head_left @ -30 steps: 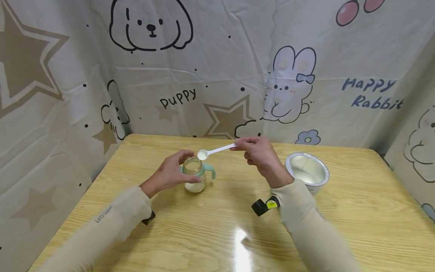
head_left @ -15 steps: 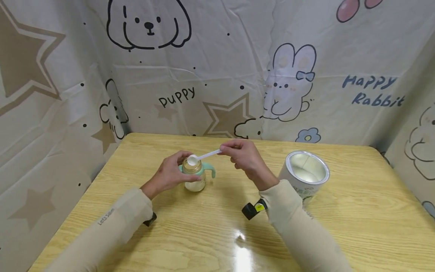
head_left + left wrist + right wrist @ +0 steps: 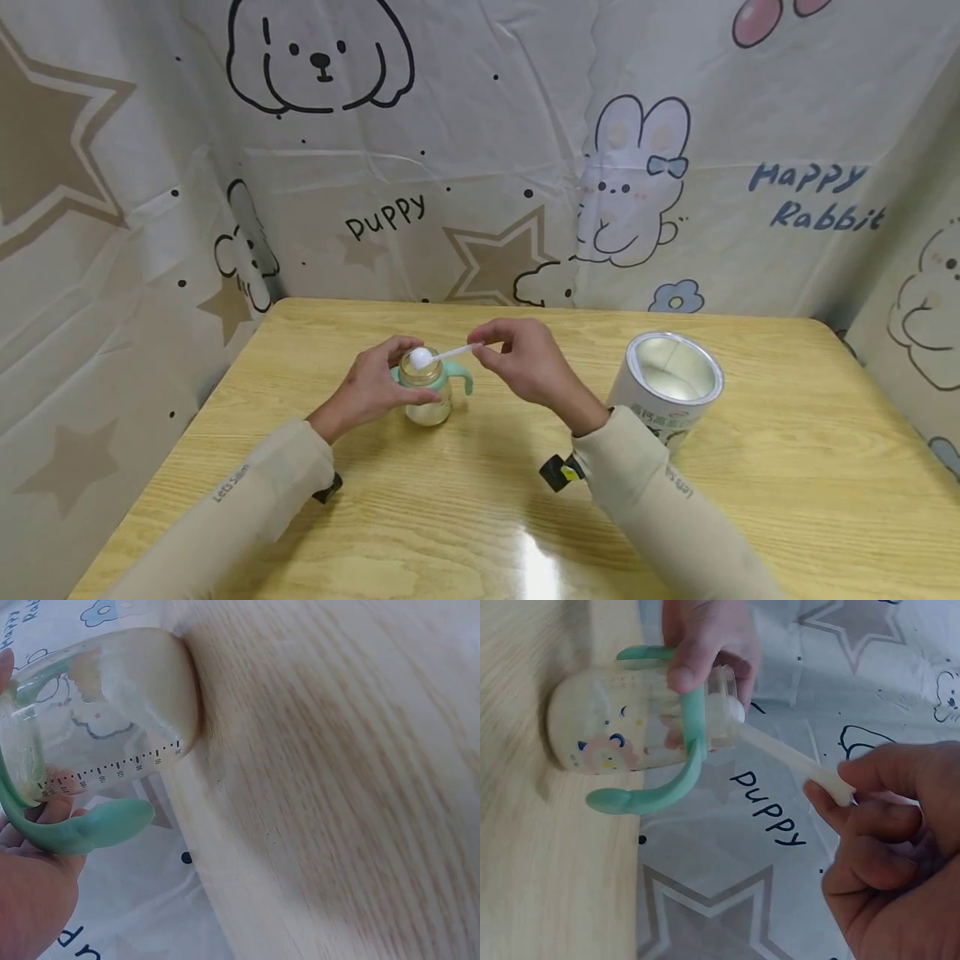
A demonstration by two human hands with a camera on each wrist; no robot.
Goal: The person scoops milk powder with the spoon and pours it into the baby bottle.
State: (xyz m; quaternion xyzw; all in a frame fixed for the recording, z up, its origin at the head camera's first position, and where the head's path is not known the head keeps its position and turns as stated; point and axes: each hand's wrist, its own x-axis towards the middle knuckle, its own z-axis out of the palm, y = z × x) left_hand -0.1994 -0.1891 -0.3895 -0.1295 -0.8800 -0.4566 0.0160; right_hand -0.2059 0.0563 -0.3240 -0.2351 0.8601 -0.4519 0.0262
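My left hand holds a clear baby bottle round its neck. The bottle stands upright on the table, lidless, with a mint-green collar and two curved handles. Pale contents lie in its bottom, and a printed scale runs up the side. My right hand pinches the handle end of a white measuring scoop between thumb and fingers. The scoop's rounded bowl sits at the bottle's mouth, its underside facing up. In the right wrist view the bowl is partly inside the rim.
A large open tin with a silvery interior and printed label stands to the right, beside my right forearm. The wooden table meets a patterned cloth backdrop at its back and sides.
My right hand has moved left and slightly down, bringing the scoop from beside the bottle over its mouth. The scoop has turned from bowl-up to underside-up. My left hand stays on the bottle.
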